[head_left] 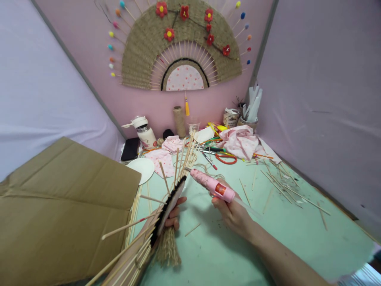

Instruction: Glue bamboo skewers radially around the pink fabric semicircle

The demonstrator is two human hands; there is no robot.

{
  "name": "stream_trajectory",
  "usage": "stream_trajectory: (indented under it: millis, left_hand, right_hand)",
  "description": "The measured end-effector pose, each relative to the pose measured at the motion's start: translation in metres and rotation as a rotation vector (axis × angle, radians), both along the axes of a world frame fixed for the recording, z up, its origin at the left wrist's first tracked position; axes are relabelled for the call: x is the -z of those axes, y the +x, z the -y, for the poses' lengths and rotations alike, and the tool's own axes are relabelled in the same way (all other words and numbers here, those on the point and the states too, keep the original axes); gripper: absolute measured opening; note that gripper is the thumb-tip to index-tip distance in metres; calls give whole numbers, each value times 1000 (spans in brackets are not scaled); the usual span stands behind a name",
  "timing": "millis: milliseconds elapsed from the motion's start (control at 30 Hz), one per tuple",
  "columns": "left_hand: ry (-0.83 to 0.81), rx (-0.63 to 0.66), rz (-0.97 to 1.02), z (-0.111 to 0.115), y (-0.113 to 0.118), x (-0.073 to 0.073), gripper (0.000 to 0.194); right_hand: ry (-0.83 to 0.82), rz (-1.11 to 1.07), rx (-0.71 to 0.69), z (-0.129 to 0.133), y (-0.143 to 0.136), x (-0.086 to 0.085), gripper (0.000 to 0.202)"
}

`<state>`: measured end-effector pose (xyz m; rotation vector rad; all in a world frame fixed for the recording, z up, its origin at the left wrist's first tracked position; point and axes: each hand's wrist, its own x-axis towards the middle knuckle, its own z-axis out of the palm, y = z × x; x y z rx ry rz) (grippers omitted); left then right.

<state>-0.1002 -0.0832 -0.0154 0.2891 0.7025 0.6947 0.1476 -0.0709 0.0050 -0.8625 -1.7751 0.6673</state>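
My left hand (175, 214) is wrapped round the base of a handmade fan (169, 204), which has a black edge and a pale face tilted to the right. Thin wooden sticks (131, 228) radiate from that black edge, and a frayed twine tassel (169, 248) hangs below my fingers. In my right hand (228, 208) is a pink hot glue gun (212, 184), a clear glue stick protruding from its back. Its nozzle points left, close to the sticks near the top end of the black edge. My left palm and thumb are hidden behind the fan.
A cardboard sheet (68, 214) stands at the left. Loose sticks (285, 186) lie on the right of the green table. Orange-handled scissors (226, 159), pink fabric (239, 141), a bottle (145, 135) and a twine roll (179, 121) are toward the back. A large decorated fan (139, 51) hangs on the wall.
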Motion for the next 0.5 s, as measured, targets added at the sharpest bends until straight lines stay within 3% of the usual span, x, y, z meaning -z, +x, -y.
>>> stream_trajectory:
  millis: [33,167,400,500]
  left_hand:
    - [12,50,37,-2,-3,6,32]
    - [57,51,131,-5,-9,18,29]
    - [-6,51,54,-5,-6,4,42]
    - [1,62,53,-5,-8,4,42]
  right_hand:
    - [-2,0,1,0,0,0,32]
    - [-9,-5,-6,0,0,0,29]
    - [15,-11,-7,0,0,-1,31]
    - [14,10,-2,0,0,-1,33]
